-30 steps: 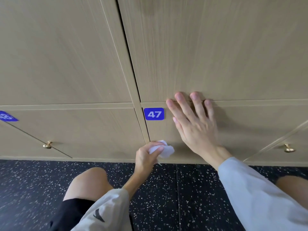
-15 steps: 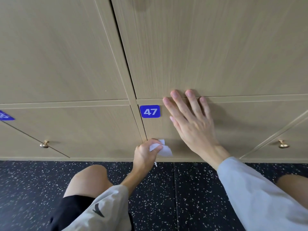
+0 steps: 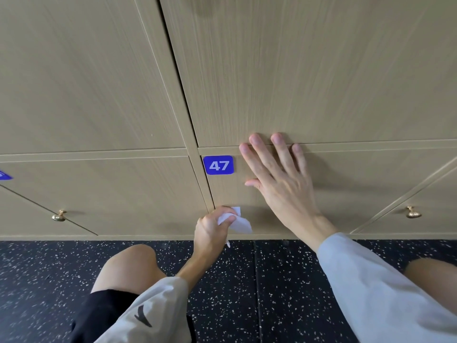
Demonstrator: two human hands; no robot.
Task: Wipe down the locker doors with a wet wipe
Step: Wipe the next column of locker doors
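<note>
The light wood locker door (image 3: pixel 351 189) with the blue plate "47" (image 3: pixel 218 165) sits in the bottom row, straight ahead of me. My left hand (image 3: pixel 212 227) grips a crumpled white wet wipe (image 3: pixel 238 222) against the door's lower left corner, just above the floor. My right hand (image 3: pixel 279 184) lies flat on the same door with straight, spread fingers. Its fingertips reach the seam with the tall door (image 3: pixel 309 70) above.
More wood doors stand to the left (image 3: pixel 99 194) and right, with brass knobs at the left (image 3: pixel 59 216) and right (image 3: pixel 412 212). Black speckled flooring (image 3: pixel 279 293) runs below the lockers. My bare knees (image 3: pixel 131 266) are close to the doors.
My left hand with the wipe has moved slightly left and down along the bottom of door 47. The right hand stays pressed in place.
</note>
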